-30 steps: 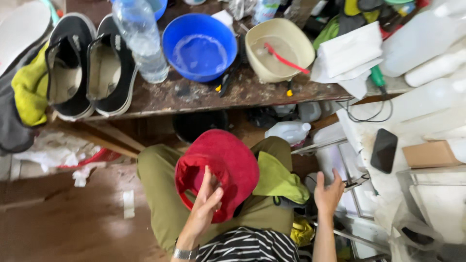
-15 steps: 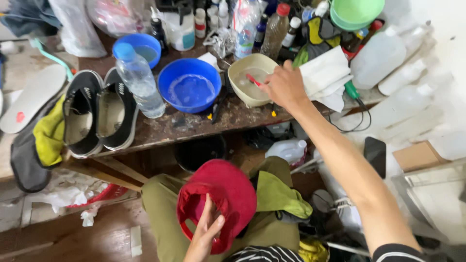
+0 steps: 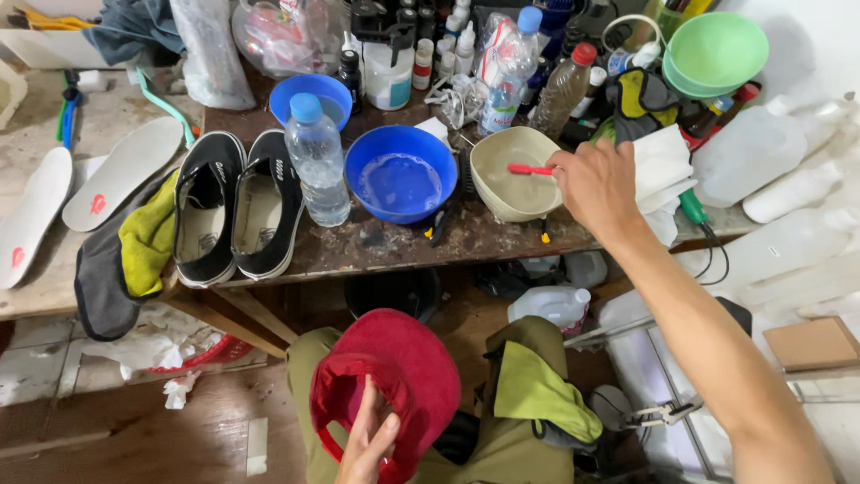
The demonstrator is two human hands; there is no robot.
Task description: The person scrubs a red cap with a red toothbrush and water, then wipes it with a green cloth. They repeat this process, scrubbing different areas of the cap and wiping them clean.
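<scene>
The right hand (image 3: 596,184) is now stretched out over the front edge of the desk (image 3: 394,246), and its fingers are closed around the handle of a red brush (image 3: 530,168) that lies across the rim of the beige bowl (image 3: 511,175). One second ago this hand hung low beside the knee with the fingers spread and empty; half a second ago it was already arriving at the bowl. So the reach is finished and the brush is taken in the grip, but it has not left the bowl yet.

The left hand (image 3: 367,439) has not moved in this time: it holds the red cap (image 3: 394,381) on the lap, the fingers pushed inside the cap from below, the thumb against the rim. The cap stays below the front edge of the desk, well apart from the bowl.

On the desk, just left of the beige bowl, stands a blue basin (image 3: 401,184) with foamy water, then a plastic water bottle (image 3: 315,161), and a pair of black shoes (image 3: 235,215) near the left corner.
</scene>
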